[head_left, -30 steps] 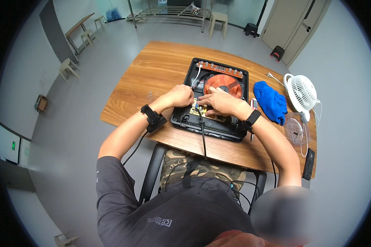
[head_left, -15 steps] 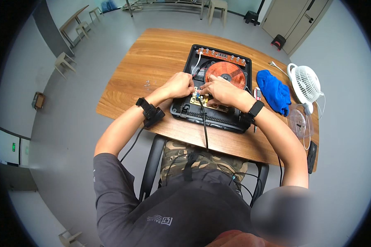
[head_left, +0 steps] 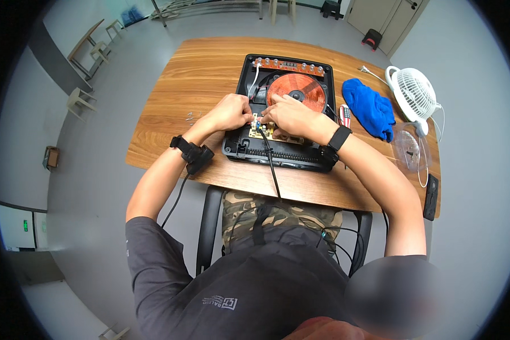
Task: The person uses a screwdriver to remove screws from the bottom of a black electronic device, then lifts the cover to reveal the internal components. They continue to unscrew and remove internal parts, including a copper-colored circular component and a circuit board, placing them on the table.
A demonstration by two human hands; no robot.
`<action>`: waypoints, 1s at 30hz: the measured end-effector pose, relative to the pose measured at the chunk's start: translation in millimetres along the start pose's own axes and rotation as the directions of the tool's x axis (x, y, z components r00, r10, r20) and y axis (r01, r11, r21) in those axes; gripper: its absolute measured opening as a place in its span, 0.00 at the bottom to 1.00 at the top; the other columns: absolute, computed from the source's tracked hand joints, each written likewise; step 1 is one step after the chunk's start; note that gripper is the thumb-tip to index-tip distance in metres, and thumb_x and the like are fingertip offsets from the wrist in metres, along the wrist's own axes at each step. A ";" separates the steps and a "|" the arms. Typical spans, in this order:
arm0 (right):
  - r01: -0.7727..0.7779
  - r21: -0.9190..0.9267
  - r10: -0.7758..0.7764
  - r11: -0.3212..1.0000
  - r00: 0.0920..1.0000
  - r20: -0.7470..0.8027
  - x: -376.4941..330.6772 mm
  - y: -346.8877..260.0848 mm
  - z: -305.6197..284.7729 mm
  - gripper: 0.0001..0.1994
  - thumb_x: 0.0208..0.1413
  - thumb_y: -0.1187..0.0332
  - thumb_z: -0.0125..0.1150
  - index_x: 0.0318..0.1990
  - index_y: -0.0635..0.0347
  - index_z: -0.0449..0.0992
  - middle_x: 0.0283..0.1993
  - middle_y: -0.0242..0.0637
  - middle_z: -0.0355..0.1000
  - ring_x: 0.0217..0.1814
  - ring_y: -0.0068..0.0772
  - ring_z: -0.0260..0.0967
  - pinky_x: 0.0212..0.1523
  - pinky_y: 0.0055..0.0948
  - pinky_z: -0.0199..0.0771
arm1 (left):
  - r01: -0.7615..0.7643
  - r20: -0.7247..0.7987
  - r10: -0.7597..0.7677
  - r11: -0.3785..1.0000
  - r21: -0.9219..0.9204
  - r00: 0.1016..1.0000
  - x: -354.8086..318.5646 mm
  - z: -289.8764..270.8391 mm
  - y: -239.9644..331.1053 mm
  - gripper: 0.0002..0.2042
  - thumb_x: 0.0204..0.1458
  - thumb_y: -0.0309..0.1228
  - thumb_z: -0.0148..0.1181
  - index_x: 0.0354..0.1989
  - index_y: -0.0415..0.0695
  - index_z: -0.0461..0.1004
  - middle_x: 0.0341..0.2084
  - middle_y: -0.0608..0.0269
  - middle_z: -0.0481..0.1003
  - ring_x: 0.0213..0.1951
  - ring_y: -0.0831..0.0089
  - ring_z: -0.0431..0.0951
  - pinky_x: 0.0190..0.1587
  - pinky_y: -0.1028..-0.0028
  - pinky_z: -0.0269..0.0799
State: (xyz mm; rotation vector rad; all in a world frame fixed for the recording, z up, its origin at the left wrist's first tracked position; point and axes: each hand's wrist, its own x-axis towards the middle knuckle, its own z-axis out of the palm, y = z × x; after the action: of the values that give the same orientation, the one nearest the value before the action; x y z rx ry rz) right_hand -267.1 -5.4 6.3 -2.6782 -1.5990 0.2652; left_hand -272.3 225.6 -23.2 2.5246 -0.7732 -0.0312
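Observation:
An opened induction cooker (head_left: pixel 289 160) with a black plastic base lies on the table. Inside it are a round copper coil (head_left: pixel 314 93), a control strip (head_left: pixel 283 64) and a yellowish circuit board (head_left: pixel 257 135). My left hand (head_left: pixel 232 113) pinches at the board's left edge; what is between its fingertips is hidden. Over the board and the coil's near edge, my right hand (head_left: pixel 297 118) bends its fingers down to the small parts, close to the left fingertips. Whatever it grips is too small to make out. A black power cord (head_left: pixel 271 167) runs from the board over the table's front edge.
Right of the cooker lie a small remote-like device (head_left: pixel 344 115), a blue cloth (head_left: pixel 368 107), a white fan (head_left: pixel 413 90) and a clear plastic dish (head_left: pixel 411 148) with small parts. Loose screws (head_left: pixel 192 118) lie left. A black case (head_left: pixel 431 197) rests at the right edge.
The whole view has shifted, so the table and cooker appear slightly further left and up. Both hands stay at the circuit board, with only slight finger movement.

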 end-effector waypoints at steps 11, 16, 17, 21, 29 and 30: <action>-0.043 0.056 0.042 0.998 0.999 0.009 -3.3 -2.6 -1.0 0.27 0.44 0.63 0.73 0.56 0.53 0.80 0.61 0.32 0.73 0.63 0.41 0.61 0.63 0.42 0.62 | 0.003 -0.042 -0.001 0.999 0.047 0.999 -3.5 -2.7 15.6 0.07 0.46 0.29 0.68 0.27 0.37 0.82 0.26 0.51 0.76 0.32 0.54 0.78 0.38 0.61 0.74; -0.011 0.042 0.012 0.999 1.000 -0.025 -1.4 -1.3 0.2 0.28 0.44 0.62 0.74 0.56 0.53 0.80 0.60 0.32 0.74 0.62 0.39 0.62 0.61 0.39 0.64 | 0.096 -0.109 -0.088 0.993 0.067 0.990 -3.1 -24.6 23.0 0.10 0.49 0.32 0.68 0.29 0.36 0.82 0.27 0.50 0.77 0.32 0.53 0.79 0.39 0.61 0.74; -0.016 0.043 0.017 0.999 1.000 -0.024 -3.3 -1.8 1.1 0.28 0.44 0.62 0.74 0.56 0.53 0.80 0.60 0.31 0.74 0.62 0.39 0.62 0.61 0.38 0.64 | 0.097 -0.079 -0.091 0.992 0.086 0.993 -2.8 -22.5 20.2 0.10 0.49 0.33 0.68 0.29 0.36 0.82 0.27 0.50 0.77 0.33 0.53 0.79 0.39 0.61 0.74; -0.010 0.032 0.011 0.999 1.000 -0.023 -0.1 2.1 3.2 0.28 0.44 0.61 0.74 0.56 0.54 0.79 0.59 0.31 0.75 0.62 0.39 0.62 0.61 0.37 0.64 | 0.071 -0.133 -0.060 0.994 0.084 0.989 -7.7 -17.2 14.8 0.10 0.49 0.33 0.69 0.34 0.38 0.83 0.31 0.51 0.78 0.36 0.55 0.79 0.40 0.62 0.74; 0.017 0.071 -0.014 0.997 0.999 -0.050 -0.5 7.6 6.3 0.29 0.42 0.62 0.75 0.56 0.55 0.80 0.59 0.33 0.76 0.60 0.39 0.63 0.61 0.36 0.64 | -0.032 0.001 0.032 0.998 0.059 0.999 -29.9 -20.9 35.9 0.08 0.47 0.27 0.69 0.34 0.41 0.77 0.35 0.55 0.70 0.37 0.58 0.75 0.43 0.64 0.73; 0.014 0.071 -0.011 0.997 0.999 -0.050 -2.4 6.4 4.7 0.29 0.42 0.62 0.76 0.56 0.55 0.80 0.59 0.33 0.76 0.60 0.39 0.64 0.61 0.35 0.64 | -0.021 0.026 0.019 0.995 0.100 0.999 -30.9 -20.5 38.7 0.08 0.47 0.27 0.69 0.34 0.41 0.78 0.36 0.55 0.70 0.38 0.56 0.75 0.43 0.63 0.73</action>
State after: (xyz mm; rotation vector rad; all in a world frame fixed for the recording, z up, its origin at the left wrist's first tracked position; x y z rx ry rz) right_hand -263.2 -11.0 1.4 -2.5999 -1.5612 0.2495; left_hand -314.9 223.6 9.1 2.6153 -0.8289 -0.0178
